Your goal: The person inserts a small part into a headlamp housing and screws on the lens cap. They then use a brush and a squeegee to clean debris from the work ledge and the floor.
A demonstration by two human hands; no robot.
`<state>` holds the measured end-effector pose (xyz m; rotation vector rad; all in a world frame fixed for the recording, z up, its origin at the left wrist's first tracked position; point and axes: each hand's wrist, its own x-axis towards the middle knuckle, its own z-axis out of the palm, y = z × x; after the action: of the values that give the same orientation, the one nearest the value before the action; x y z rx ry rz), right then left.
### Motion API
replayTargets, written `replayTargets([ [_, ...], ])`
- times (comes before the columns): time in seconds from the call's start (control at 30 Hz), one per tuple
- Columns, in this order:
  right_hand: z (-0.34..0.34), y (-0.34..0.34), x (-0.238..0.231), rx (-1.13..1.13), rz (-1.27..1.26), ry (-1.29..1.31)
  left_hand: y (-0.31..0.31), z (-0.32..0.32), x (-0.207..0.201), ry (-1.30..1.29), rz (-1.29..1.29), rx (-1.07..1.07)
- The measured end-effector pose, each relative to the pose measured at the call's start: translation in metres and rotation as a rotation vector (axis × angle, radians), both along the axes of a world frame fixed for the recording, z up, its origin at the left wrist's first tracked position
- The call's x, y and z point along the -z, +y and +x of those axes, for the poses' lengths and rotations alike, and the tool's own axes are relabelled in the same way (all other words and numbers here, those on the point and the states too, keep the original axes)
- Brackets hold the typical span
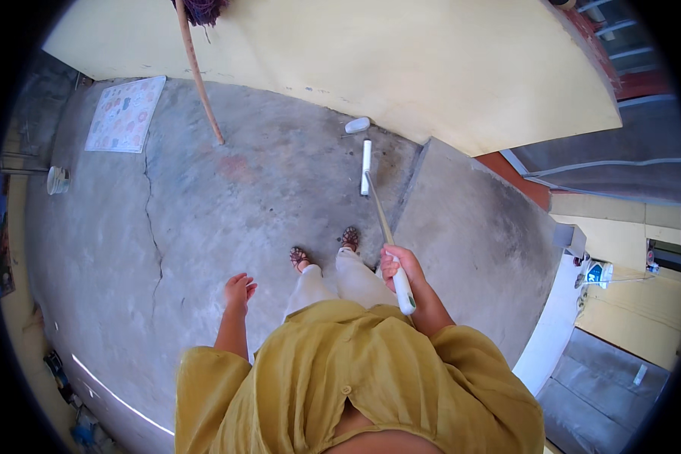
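Note:
My right hand (401,266) is closed round the white grip of a long-handled roller (383,216). Its thin shaft slopes away from me to a narrow white head (366,166), which is at or just above the concrete floor beyond my feet; I cannot tell if it touches. To the left of my body hangs my left hand (239,290), holding nothing, fingers loosely bent and apart. A white oblong piece (357,125) lies on the floor close to the wall, just past the roller's head.
A wooden pole with a dark purple mop head (202,83) leans on the cream wall (340,57). At far left are a patterned mat (126,115) and a white bucket (58,180). A raised concrete slab (469,227) borders my right side. A crack runs along the floor at left.

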<state>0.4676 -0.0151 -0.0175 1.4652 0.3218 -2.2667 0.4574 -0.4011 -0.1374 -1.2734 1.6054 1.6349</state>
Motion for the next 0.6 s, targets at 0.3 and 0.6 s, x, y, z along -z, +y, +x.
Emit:
replayTargets([
  [0.3,-0.087,0.092,0.114,-0.060,0.161,-0.104,0.064,0.053,-0.021,-0.075,-0.051,-0.078],
  [0.6,-0.070,0.025,0.087,-0.387,-0.222,-0.206,0.093,0.089,-0.027,-0.209,-0.135,-0.089],
])
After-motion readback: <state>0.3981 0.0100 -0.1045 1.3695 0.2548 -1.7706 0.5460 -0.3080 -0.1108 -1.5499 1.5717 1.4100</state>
